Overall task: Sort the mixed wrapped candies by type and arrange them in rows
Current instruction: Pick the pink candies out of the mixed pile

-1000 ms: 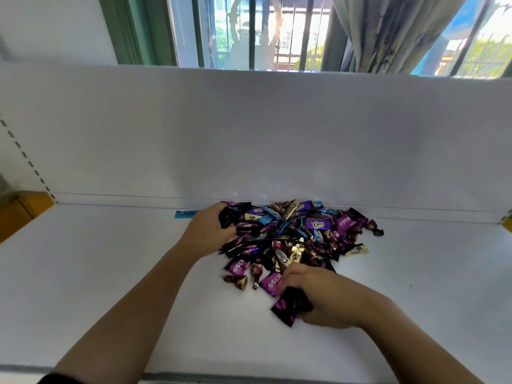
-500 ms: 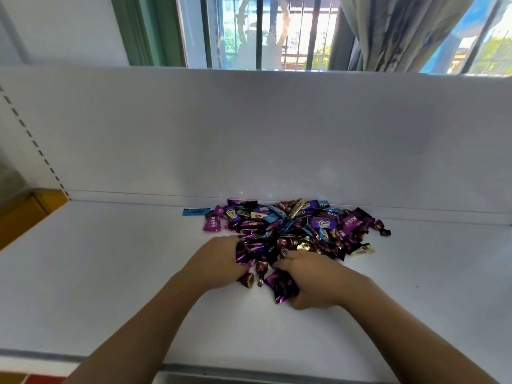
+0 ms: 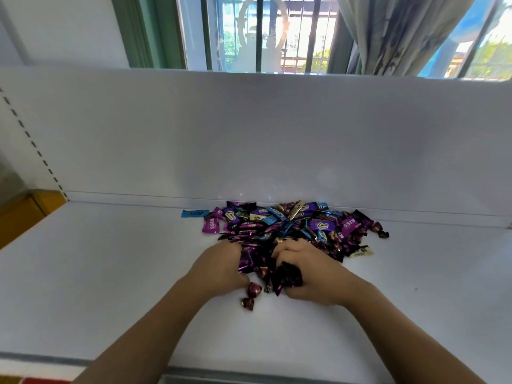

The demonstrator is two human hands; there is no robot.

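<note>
White table (image 3: 110, 273), left hand (image 3: 219, 268) and right hand (image 3: 315, 275) fingers curled round dark-purple candies (image 3: 288, 275), pile (image 3: 304, 225) just beyond; I'd drag only that type clear.

"KISS" stands on the left magenta wrapper (image 3: 210, 224) and the right magenta wrapper (image 3: 348, 223); a purple wrapper (image 3: 322, 225) reads "Choco".

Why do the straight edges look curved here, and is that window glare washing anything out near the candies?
Head view: the wide-angle lens bows the top edge of the back panel and the front edge of the table; the window is overexposed in patches, yet the candies look sharp, KISS labels readable; no hard shadows fall around the left hand or right hand.
</note>
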